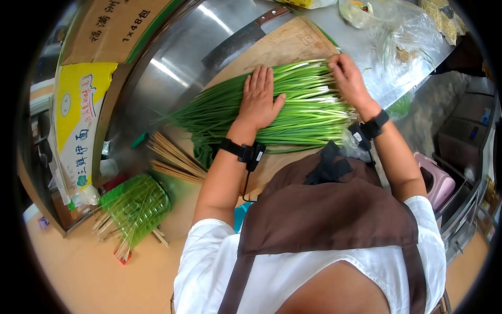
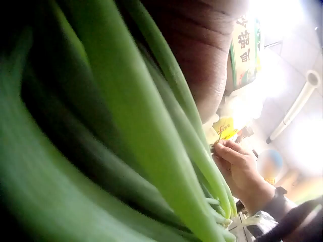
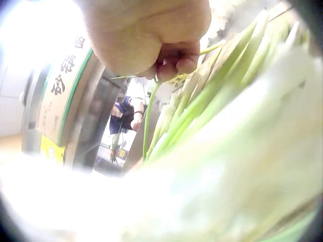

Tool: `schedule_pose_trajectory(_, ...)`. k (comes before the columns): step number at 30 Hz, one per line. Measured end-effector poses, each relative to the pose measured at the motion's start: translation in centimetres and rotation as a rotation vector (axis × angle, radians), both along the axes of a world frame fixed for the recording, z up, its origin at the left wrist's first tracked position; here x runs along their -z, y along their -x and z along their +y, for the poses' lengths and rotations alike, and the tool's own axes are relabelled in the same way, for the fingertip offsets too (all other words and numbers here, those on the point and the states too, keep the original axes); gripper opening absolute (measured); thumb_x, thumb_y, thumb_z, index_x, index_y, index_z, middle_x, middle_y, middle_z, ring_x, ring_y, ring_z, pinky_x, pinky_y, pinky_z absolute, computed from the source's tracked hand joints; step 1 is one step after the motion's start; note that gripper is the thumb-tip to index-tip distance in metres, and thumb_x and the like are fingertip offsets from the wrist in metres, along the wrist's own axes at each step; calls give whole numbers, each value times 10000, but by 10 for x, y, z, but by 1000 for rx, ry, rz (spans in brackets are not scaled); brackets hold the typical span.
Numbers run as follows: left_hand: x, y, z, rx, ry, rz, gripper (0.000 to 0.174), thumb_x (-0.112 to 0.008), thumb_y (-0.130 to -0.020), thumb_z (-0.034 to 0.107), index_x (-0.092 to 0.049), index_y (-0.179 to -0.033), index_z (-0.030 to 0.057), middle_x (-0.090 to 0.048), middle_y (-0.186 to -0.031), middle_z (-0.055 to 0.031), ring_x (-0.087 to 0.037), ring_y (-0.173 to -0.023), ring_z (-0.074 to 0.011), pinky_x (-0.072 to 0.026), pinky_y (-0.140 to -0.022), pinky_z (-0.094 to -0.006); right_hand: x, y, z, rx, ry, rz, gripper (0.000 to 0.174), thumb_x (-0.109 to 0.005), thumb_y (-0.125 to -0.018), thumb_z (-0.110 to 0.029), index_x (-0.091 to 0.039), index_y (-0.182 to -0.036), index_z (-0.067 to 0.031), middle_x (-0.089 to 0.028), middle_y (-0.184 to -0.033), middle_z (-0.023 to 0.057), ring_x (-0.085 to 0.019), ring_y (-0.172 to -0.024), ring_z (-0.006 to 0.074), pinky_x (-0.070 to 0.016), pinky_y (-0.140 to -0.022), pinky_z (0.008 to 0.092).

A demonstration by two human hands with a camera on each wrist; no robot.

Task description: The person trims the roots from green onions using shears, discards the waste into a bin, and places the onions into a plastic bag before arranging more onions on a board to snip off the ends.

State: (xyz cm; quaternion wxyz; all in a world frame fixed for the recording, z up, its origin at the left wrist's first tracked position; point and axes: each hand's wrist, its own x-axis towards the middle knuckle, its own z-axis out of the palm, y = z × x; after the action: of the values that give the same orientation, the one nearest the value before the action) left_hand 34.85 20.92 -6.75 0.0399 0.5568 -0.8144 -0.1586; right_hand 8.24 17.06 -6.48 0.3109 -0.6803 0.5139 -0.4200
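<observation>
A wide pile of long green stalks [image 1: 308, 104] with white ends lies across a wooden board [image 1: 293, 42]. My left hand [image 1: 260, 99] rests flat on the pile, fingers straight. At the white ends on the far right, my right hand [image 1: 349, 81] has its fingers curled; in the right wrist view the hand [image 3: 146, 40] pinches a thin green stalk [image 3: 148, 121] that hangs down from the fingertips. Green leaves [image 2: 146, 121] fill much of the left wrist view, with the right hand [image 2: 242, 171] beyond them.
Behind the board lies a cleaver [image 1: 235, 44] on the metal counter. Wooden sticks [image 1: 178, 157] lie left of the board, near a green bag of sticks [image 1: 137, 204]. A cardboard box [image 1: 104, 31] stands at the upper left. Clear plastic bags [image 1: 408, 47] and a bowl [image 1: 361, 13] are at the upper right.
</observation>
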Motion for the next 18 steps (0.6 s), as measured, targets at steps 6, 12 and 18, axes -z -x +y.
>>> schedule_pose_trajectory(6, -4, 1, -2, -8, -31, 6, 711, -440, -953, 381, -188, -1493, -7, -166, -1558, -204, -128, -1457, -315, -97, -1178, -447, -1, 24, 7, 8, -198, -68, 76, -564, -907, -80, -556, -952, -20, -575, -788, 130, -564, -723, 283, -470, -678, 344)
schedule_pose_trajectory(12, -32, 21, -2, 193, 121, 179, 616, -578, -899, 246, -359, -1436, 39, -377, -1445, -212, -286, -1384, -349, -177, -1152, -483, -20, -20, 33, -336, 75, 195, 95, -612, -860, -50, -581, -939, -7, -586, -934, 134, -603, -878, 313, -498, -756, 376)
schedule_pose_trajectory(18, -22, 22, -14, 134, 141, 249, 556, -601, -899, 215, -424, -1390, 24, -455, -1395, -198, -343, -1355, -362, -249, -1122, -472, -22, -5, 44, -156, 66, 74, 190, -580, -922, -96, -621, -1087, -12, -636, -1019, 135, -622, -965, 285, -500, -841, 353)
